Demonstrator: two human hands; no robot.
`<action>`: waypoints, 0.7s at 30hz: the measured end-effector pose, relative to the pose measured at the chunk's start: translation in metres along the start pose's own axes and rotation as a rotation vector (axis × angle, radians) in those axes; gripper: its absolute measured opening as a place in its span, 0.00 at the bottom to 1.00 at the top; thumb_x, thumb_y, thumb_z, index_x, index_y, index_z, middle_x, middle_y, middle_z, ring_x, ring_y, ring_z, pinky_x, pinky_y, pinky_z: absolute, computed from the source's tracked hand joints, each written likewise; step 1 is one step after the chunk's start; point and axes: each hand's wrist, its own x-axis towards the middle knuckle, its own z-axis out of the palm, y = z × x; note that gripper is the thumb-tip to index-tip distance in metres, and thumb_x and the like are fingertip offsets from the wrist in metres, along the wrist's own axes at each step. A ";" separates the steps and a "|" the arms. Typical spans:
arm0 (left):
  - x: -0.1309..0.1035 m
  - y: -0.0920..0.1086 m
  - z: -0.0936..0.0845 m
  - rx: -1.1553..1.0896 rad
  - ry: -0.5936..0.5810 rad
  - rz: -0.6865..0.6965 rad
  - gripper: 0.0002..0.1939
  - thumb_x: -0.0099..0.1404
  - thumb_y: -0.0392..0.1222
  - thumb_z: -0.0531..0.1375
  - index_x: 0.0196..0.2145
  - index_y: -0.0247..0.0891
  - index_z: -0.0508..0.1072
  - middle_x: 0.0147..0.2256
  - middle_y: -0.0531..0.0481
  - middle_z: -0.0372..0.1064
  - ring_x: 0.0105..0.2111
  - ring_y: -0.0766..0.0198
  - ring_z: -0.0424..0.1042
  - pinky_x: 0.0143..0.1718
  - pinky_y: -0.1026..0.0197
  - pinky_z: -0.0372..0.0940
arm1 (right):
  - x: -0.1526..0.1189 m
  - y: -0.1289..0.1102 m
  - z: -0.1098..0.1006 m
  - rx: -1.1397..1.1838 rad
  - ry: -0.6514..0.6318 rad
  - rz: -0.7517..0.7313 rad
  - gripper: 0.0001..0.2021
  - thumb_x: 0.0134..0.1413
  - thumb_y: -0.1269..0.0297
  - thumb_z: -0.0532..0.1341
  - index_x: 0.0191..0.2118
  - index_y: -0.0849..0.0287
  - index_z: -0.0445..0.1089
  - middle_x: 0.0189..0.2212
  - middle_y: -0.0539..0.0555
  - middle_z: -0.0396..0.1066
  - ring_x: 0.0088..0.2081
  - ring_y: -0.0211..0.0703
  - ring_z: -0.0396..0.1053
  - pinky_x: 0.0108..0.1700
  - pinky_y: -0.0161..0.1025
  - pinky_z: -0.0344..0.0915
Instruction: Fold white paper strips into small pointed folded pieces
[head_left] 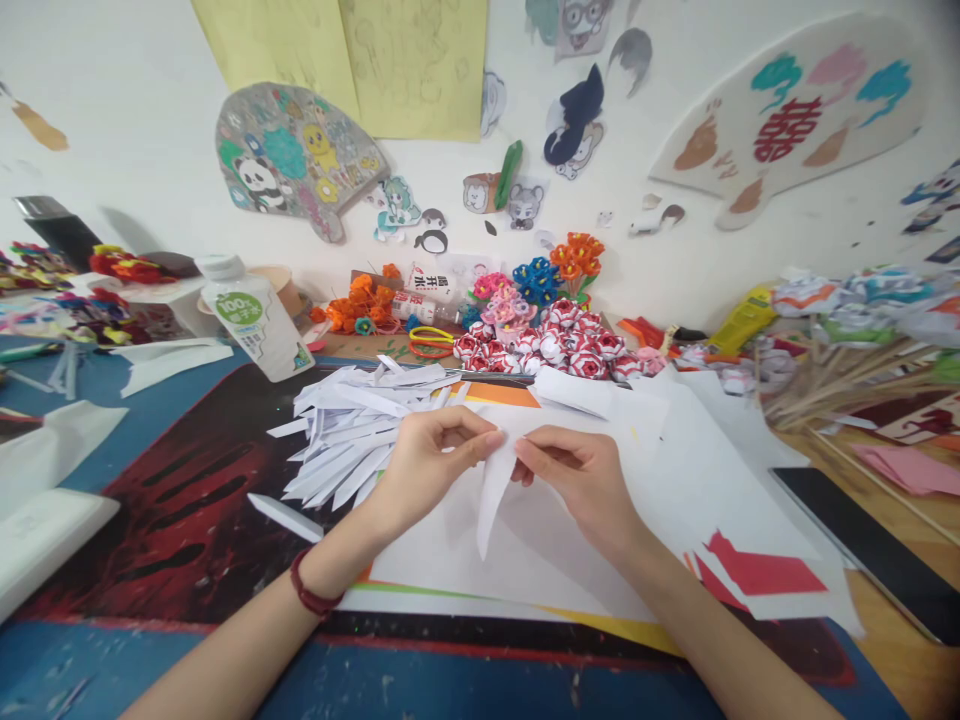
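A narrow white paper strip (493, 505) with a pointed lower end hangs between my two hands, above white sheets. My left hand (442, 460) pinches its upper left edge between thumb and fingers. On the other side my right hand (570, 468) holds the strip's right edge, thumb against the curled fingers. Just left of my left hand lies a heap of folded white paper strips (337, 440). One separate folded strip (285, 517) rests on the dark mat below the heap. The white sheets (600, 530) lie beneath both hands.
A white bottle (255, 320) stands behind the heap. Red and white paper flowers (577, 345) and yellow-handled scissors (431, 340) are at the back. Red paper pieces (772, 573) and a black phone (870, 545) lie to the right, a white device (49, 545) to the left.
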 end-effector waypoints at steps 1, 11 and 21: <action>0.000 0.000 0.000 0.040 0.015 0.029 0.08 0.61 0.42 0.62 0.28 0.35 0.75 0.27 0.50 0.72 0.27 0.68 0.68 0.30 0.66 0.63 | -0.001 0.000 0.001 -0.006 0.015 -0.007 0.10 0.53 0.62 0.64 0.25 0.60 0.75 0.21 0.51 0.72 0.24 0.38 0.69 0.29 0.36 0.68; -0.009 -0.003 0.004 0.471 0.147 0.244 0.09 0.64 0.42 0.59 0.28 0.36 0.74 0.26 0.51 0.71 0.25 0.67 0.65 0.29 0.65 0.59 | -0.004 0.003 0.004 -0.054 0.036 -0.075 0.07 0.53 0.65 0.64 0.27 0.59 0.75 0.24 0.51 0.71 0.25 0.37 0.70 0.28 0.34 0.68; -0.010 -0.008 0.006 0.529 0.184 0.402 0.09 0.65 0.37 0.57 0.27 0.36 0.70 0.23 0.53 0.67 0.24 0.69 0.64 0.28 0.66 0.58 | -0.004 0.003 0.005 -0.048 0.014 -0.082 0.07 0.53 0.65 0.65 0.27 0.59 0.74 0.23 0.50 0.70 0.25 0.37 0.69 0.29 0.34 0.68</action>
